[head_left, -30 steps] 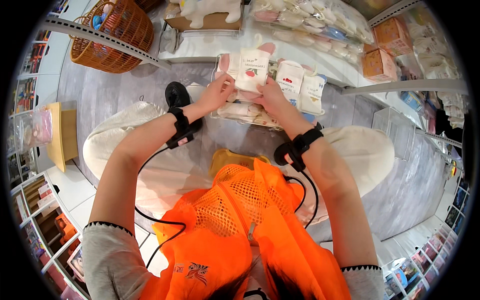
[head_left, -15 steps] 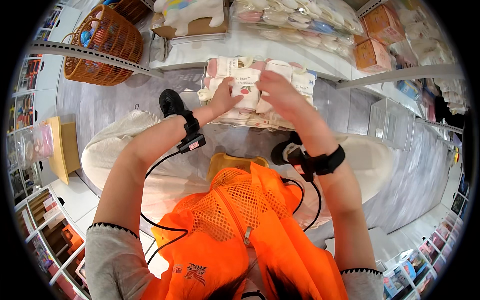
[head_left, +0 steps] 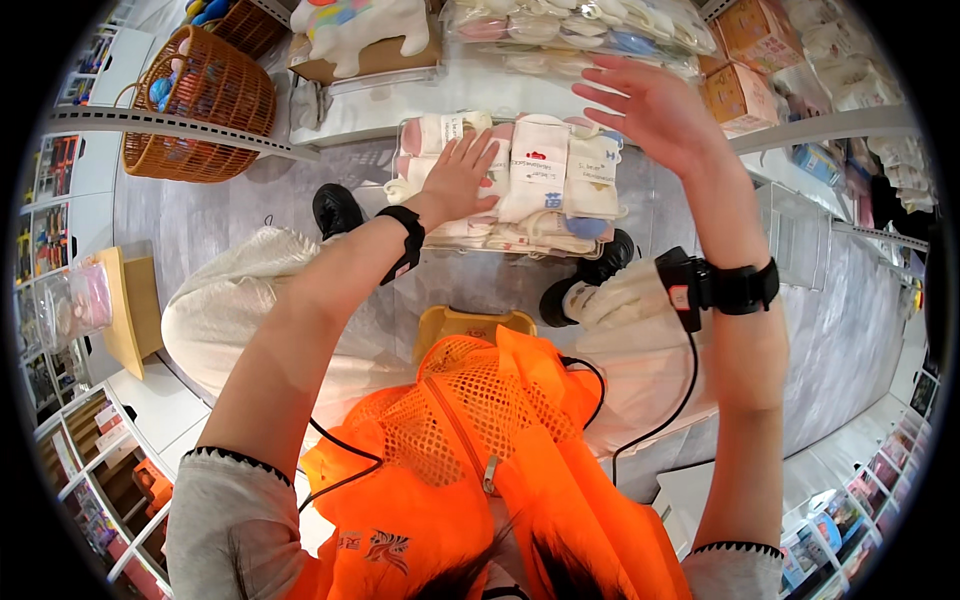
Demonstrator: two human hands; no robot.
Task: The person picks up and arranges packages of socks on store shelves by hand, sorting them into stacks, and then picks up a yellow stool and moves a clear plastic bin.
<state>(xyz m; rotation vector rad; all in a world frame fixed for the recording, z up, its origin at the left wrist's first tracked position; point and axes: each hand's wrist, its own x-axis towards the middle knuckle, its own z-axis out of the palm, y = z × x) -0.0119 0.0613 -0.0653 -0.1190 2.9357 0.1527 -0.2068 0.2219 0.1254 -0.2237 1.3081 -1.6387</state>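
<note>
Several folded cream socks (head_left: 541, 160) with printed paper bands lie in rows in a clear plastic tray (head_left: 398, 165) between my feet. Some show pink or blue toes and heels. My left hand (head_left: 460, 180) rests flat on the left-hand socks, fingers stretched out, and hides part of them. Beyond the tray's right side my right hand (head_left: 650, 108) is raised with its fingers spread and nothing in it. It is near the front edge of a white shelf (head_left: 460, 95), where clear bags of cream, pink and blue soft items (head_left: 580, 25) are stacked.
A wicker basket (head_left: 200, 105) with colourful things stands at the far left, behind a metal shelf upright (head_left: 180, 125). Peach boxes (head_left: 745, 97) and a clear bin (head_left: 790, 235) are to the right. A yellow stool (head_left: 465, 322) shows in front of my orange vest.
My right hand has lifted off the socks and moved up and right toward the shelf. My left hand has flattened onto the socks. More of the right-hand socks is uncovered.
</note>
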